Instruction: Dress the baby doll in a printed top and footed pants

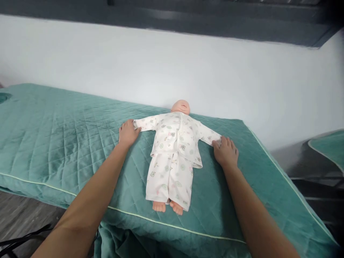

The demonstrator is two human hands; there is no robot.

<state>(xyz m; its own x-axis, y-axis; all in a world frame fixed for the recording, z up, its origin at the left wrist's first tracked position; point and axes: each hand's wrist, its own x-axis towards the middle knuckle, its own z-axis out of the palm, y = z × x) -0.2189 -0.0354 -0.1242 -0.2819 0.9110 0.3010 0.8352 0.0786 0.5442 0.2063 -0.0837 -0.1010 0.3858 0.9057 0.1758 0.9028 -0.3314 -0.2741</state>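
A baby doll [180, 106] lies on its back on a green quilted bedspread [88, 143], its head toward the wall and its bare feet toward me. It wears a white patterned pajama top [176, 136] and matching pajama pants [170, 175]. Both sleeves are stretched out sideways. My left hand [128, 132] is closed on the end of the sleeve on the left, thumb on top. On the other side, my right hand [226, 152] grips the cuff of the right-hand sleeve. The doll's hands are hidden by the cuffs and my fingers.
Behind the bed rises a white wall [107, 61], with a dark ledge [172, 21] above it. Black straps or cables [24, 238] show at lower left over a grey wood floor [24, 211]. Another green-covered surface [329, 147] stands at the right edge.
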